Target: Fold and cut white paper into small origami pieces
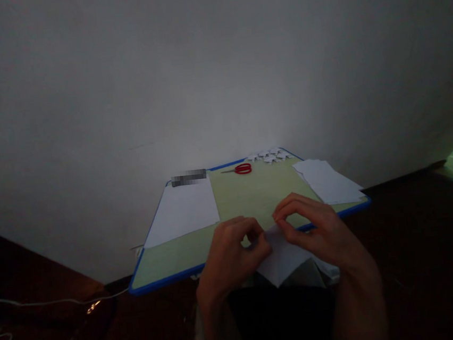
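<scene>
A folded piece of white paper is held up at the near edge of the small table. My left hand pinches its left side between thumb and fingers. At its upper right, the thumb and fingertips of my right hand are pinched together on the paper. A crease runs down toward the pointed lower corner. Part of the sheet is hidden behind my fingers.
The table has a blue rim and stands against a wall. On it lie white sheets at left, red-handled scissors, several cut paper shapes at the back, and a paper stack at right. A white cable runs at left.
</scene>
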Available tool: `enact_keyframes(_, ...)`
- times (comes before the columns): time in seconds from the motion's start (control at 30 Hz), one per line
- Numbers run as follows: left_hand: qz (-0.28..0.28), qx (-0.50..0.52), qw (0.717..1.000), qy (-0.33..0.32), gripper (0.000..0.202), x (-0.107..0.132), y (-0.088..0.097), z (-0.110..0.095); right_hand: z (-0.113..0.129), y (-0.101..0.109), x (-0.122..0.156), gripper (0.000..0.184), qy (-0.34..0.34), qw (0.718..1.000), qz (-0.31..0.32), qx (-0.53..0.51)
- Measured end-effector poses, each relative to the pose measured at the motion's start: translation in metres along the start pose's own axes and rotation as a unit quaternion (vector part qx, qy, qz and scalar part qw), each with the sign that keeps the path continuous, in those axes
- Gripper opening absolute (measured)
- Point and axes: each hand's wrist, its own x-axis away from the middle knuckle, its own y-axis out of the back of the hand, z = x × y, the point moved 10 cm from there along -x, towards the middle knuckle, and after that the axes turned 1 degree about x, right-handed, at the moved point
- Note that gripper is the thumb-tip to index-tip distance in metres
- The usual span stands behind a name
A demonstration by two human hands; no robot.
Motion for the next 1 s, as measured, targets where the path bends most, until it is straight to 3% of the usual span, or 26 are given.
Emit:
enact_keyframes(0.27, -0.007, 0.005, 1.0, -0.014, 0.014, 0.008, 0.018, 0.012, -0.004, 0.034, 0.01, 0.014, -0.006, 0.996, -0.069, 0.058)
enact_keyframes(0.6, -0.032, 0.02, 0.999, 0.005, 0.017, 0.016, 0.029, 0.02, -0.008, 0.027, 0.006, 0.011, -0.007, 0.997, -0.065, 0.052)
enact_keyframes(0.77, -0.099, -0.018, 0.994, 0.039, 0.018, 0.021, 0.055, 0.037, -0.026, 0.059, 0.02, 0.011, -0.051, 0.984, -0.147, 0.086)
enact_keyframes(0.9, -0.204, -0.029, 0.977, 0.057, 0.018, 0.029, 0.084, 0.046, -0.032, 0.07, 0.026, 0.011, -0.068, 0.981, -0.17, 0.071)
enact_keyframes(1.0, -0.163, 0.004, 0.986, 0.021, 0.014, 0.022, 0.068, 0.033, -0.026, 0.056, 0.018, 0.012, -0.057, 0.988, -0.137, 0.051)
